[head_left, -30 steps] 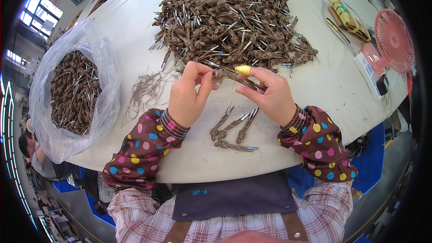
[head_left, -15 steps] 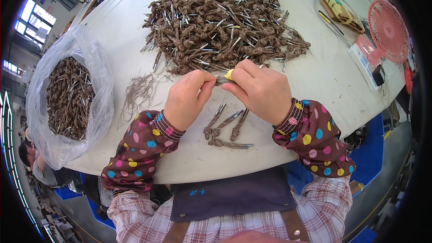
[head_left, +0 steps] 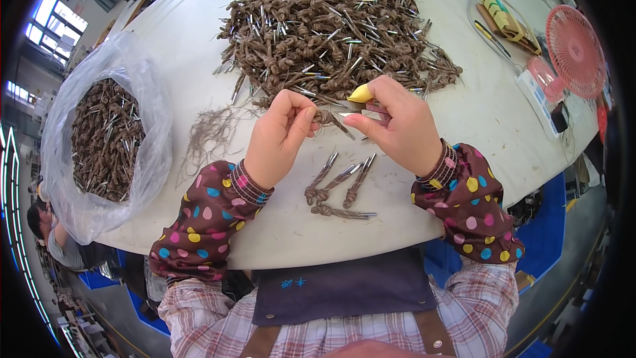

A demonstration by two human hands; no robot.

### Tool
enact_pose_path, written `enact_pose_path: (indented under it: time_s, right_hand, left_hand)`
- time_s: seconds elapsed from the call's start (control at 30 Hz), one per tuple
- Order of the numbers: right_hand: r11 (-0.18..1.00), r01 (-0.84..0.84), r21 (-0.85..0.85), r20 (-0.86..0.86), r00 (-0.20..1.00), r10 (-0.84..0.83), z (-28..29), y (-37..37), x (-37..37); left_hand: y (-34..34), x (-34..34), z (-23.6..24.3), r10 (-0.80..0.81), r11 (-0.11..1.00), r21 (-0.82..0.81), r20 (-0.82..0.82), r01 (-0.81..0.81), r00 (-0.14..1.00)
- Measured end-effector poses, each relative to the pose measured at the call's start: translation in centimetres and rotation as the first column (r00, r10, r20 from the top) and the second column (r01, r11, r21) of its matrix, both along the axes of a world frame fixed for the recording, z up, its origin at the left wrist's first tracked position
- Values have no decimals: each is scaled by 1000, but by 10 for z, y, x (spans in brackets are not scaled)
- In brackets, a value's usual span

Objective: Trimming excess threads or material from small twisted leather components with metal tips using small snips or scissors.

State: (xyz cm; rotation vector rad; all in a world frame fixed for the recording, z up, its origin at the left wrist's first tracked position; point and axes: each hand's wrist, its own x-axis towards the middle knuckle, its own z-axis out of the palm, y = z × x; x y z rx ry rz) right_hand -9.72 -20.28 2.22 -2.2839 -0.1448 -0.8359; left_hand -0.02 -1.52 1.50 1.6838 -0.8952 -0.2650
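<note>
My left hand point(head_left: 278, 132) pinches a brown knotted cord point(head_left: 328, 119), its tipped end angled down to the right. My right hand point(head_left: 401, 129), a yellow cover on one finger, grips a small cutting tool point(head_left: 374, 110) with a silver blade beside the cord. Below them lie several knotted cords with metal tips point(head_left: 359, 180) on the white table point(head_left: 291, 238). A large pile of similar cords point(head_left: 331, 33) is just beyond my hands, and loose brown threads point(head_left: 212, 129) lie to the left.
A plastic bag full of cords point(head_left: 106, 139) stands at the left. A pink fan point(head_left: 575, 50), a white power strip point(head_left: 534, 99) and a yellow-tan bundle point(head_left: 503, 16) are at the right. Blue bins point(head_left: 540, 225) are below the table's edge. A co-worker point(head_left: 56, 235) is at far left.
Half a second ago my right hand was bunched over the cord; it has since shifted right, showing the blade and the cord's tipped end. The view has moved slightly.
</note>
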Motion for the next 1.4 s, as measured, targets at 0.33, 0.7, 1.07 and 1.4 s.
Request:
enact_pose_path:
  time_s: [0.33, 0.7, 1.07, 1.4]
  right_hand:
    - [918, -45, 393, -404, 889, 217, -9, 6, 3]
    - [610, -2, 792, -442, 688, 576, -8, -1, 4]
    - [589, -90, 803, -380, 684, 623, -14, -1, 4]
    - [977, -36, -209, -128, 992, 9, 2, 6, -7]
  left_hand:
    - [3, 8, -1, -26, 992, -129, -251, -7, 968]
    - [3, 14, 8, -17, 982, 102, 884, -158, 467]
    - [1, 8, 4, -27, 989, 127, 671, -80, 741]
    - [-1, 7, -2, -60, 974, 206, 631, -93, 773]
